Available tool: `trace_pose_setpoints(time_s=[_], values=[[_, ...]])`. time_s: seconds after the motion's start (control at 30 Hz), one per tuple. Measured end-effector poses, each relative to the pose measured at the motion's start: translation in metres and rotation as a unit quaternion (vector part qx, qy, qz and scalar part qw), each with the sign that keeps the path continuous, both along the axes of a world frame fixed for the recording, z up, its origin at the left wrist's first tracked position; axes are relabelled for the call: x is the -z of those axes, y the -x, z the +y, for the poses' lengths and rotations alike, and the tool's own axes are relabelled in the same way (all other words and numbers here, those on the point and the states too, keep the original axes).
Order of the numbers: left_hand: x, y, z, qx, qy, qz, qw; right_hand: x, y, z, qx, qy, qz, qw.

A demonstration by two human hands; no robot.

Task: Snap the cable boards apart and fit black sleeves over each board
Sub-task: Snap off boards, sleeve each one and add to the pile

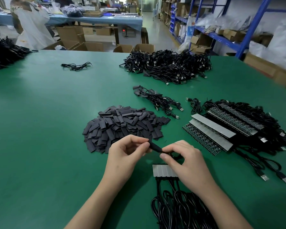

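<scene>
My left hand (pixel 127 152) pinches the upper end of a black sleeve (pixel 155 147) between thumb and fingers. My right hand (pixel 182 160) pinches the sleeve's lower end, where a black cable runs out; the board inside is hidden. Under my right hand lies a strip of joined boards (pixel 162 170), silver side up, with their black cables (pixel 175 207) trailing toward me. A heap of loose black sleeves (pixel 122 126) sits just beyond my hands.
Stacked board strips with cables (pixel 224 128) lie at the right. A small bundle of sleeved cables (pixel 157 100) and a large cable pile (pixel 168 66) sit farther back on the green table (pixel 48 113). Another cable heap (pixel 5 52) is at far left; a person (pixel 31 22) stands behind.
</scene>
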State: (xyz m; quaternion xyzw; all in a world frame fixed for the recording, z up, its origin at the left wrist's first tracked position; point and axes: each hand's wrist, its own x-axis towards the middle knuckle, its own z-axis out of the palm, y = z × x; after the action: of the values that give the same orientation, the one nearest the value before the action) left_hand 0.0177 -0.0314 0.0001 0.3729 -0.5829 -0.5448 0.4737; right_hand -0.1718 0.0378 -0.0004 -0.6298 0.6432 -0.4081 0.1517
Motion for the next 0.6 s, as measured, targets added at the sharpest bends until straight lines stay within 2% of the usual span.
trace_pose_setpoints(time_s=[0.17, 0.33, 0.4, 0.47, 0.53, 0.6], values=[[-0.002, -0.005, -0.004, -0.026, -0.051, 0.060, 0.997, -0.003, 0.010, -0.001, -0.010, -0.025, 0.115, 0.993], [-0.002, -0.006, -0.006, -0.016, -0.056, 0.056, 0.997, 0.001, 0.013, -0.004, -0.009, -0.010, 0.111, 0.994], [-0.003, -0.007, -0.006, -0.004, -0.031, -0.010, 0.999, 0.000, 0.014, -0.004, 0.006, -0.003, 0.085, 0.996], [-0.001, -0.008, -0.005, 0.014, 0.016, -0.128, 0.992, -0.004, 0.017, -0.005, 0.025, 0.010, 0.061, 0.998], [0.000, -0.009, -0.002, 0.040, 0.082, -0.259, 0.962, -0.011, 0.020, -0.009, 0.039, 0.030, 0.044, 0.998], [-0.001, -0.009, 0.000, 0.053, 0.164, -0.373, 0.911, -0.020, 0.023, -0.017, 0.049, 0.041, 0.027, 0.998]])
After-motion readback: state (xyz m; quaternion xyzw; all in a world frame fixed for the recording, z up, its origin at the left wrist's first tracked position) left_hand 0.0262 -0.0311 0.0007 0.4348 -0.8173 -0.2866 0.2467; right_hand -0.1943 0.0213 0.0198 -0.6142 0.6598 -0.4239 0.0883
